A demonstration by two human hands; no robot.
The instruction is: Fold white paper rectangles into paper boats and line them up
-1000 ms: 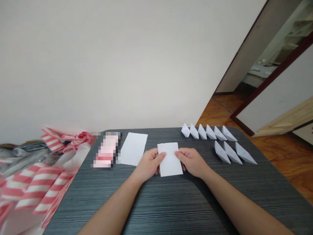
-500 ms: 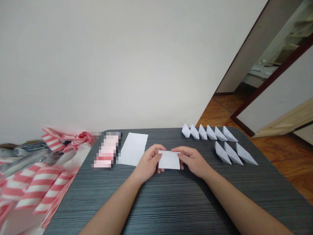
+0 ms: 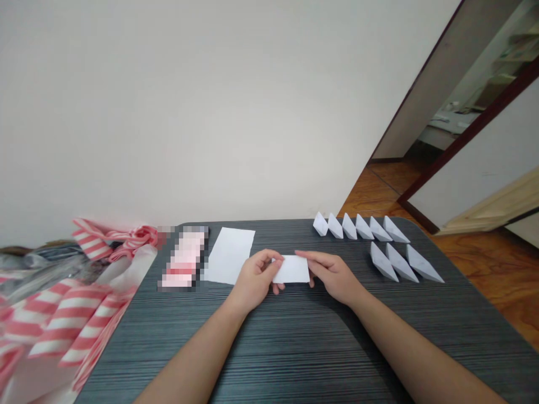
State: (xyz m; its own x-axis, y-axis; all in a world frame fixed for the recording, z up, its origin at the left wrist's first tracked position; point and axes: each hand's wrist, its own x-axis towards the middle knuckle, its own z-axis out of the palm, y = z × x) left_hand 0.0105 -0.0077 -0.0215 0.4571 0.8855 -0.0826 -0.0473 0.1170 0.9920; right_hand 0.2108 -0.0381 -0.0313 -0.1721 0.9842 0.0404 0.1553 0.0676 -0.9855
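Note:
A small white piece of paper [image 3: 293, 270] is held up between my hands above the dark table. My left hand [image 3: 257, 276] pinches its left edge, thumb on the near face and fingertips showing below. On the other side my right hand [image 3: 334, 275] grips the right edge, index finger along the top corner and other fingers behind the sheet. Whether the paper is folded double cannot be made out. Left of my left hand lies a larger flat white sheet [image 3: 229, 255], its lower right part close to my wrist.
Several folded paper boats [image 3: 349, 226] stand in a row at the table's back right, with three more paper boats [image 3: 402, 264] in front. A pixelated pink object [image 3: 183, 258] lies at the left of the dark table [image 3: 269, 348]. Red-striped cloth [image 3: 71, 320] is heaped beyond the left edge.
The paper's lower edge has risen a little, so it looks shorter. My right thumb has slipped from its front face, and the right index finger now reaches along the top corner.

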